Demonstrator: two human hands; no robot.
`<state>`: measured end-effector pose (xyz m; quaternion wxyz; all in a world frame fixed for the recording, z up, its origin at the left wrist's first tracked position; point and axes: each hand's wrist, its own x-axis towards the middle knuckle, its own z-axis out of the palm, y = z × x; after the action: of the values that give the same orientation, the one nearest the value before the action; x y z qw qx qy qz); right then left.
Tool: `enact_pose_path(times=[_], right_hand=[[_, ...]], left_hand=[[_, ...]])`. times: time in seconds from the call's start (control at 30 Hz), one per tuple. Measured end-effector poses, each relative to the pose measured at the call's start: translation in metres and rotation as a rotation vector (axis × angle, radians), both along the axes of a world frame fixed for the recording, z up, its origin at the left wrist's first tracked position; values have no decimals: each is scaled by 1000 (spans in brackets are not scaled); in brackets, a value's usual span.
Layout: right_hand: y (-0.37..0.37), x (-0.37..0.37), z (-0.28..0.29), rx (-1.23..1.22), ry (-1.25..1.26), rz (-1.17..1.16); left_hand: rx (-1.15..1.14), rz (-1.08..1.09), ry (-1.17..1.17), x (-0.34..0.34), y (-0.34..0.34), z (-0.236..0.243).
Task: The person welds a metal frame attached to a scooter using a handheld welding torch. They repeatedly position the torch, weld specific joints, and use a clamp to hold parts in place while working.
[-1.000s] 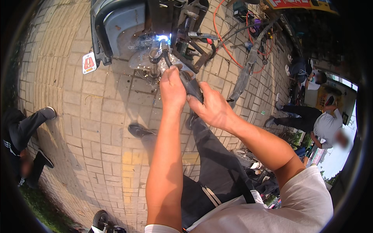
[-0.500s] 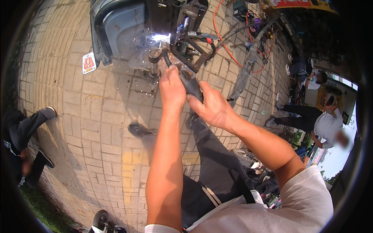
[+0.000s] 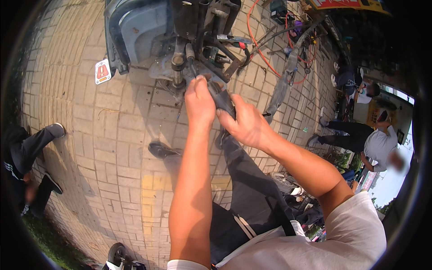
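Note:
Both my hands are closed on a welding torch (image 3: 220, 96) with a dark handle and a bent neck. My left hand (image 3: 199, 102) wraps its front part, close behind the neck. Behind it, my right hand (image 3: 246, 120) grips the handle, thumb along its near side. The torch's nozzle (image 3: 190, 51) points away from me at a dark metal vehicle frame (image 3: 189, 22); whether it touches cannot be told. Just left of the nozzle stands a rusty metal part with a round collar (image 3: 178, 63). No arc or sparks show at the tip.
A grey-blue plastic vehicle body (image 3: 144, 33) stands at far left, beside a white-and-red plate (image 3: 103, 72). A sheathed cable (image 3: 282, 85) and an orange hose (image 3: 257, 45) cross the brick paving. One person (image 3: 33, 153) is at left; others (image 3: 378, 144) are at right.
The bright arc and flying sparks at the torch tip have gone out, leaving the nozzle and metal plainly visible. My hands have hardly moved.

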<state>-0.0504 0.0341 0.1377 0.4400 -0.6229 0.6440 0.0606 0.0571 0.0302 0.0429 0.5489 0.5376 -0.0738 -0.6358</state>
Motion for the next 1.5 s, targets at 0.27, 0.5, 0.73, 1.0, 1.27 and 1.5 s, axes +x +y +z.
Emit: enact_pose_path(times=[0.27, 0.5, 0.73, 1.0, 1.27, 1.5], right_hand=[[-1, 4, 1, -4, 17, -13], [0, 3, -1, 6, 25, -18], [1, -3, -6, -41, 1, 9], [1, -3, -8, -42, 4, 15], [2, -4, -9, -36, -1, 6], [1, -2, -7, -47, -5, 17]], left_hand=[[-16, -10, 27, 1, -1, -8], [-25, -34, 8, 0, 0, -13], [-27, -29, -27, -3, 0, -11], [-16, 31, -3, -5, 0, -7], [-10, 23, 6, -4, 0, -2], [-21, 12, -72, -4, 1, -15]])
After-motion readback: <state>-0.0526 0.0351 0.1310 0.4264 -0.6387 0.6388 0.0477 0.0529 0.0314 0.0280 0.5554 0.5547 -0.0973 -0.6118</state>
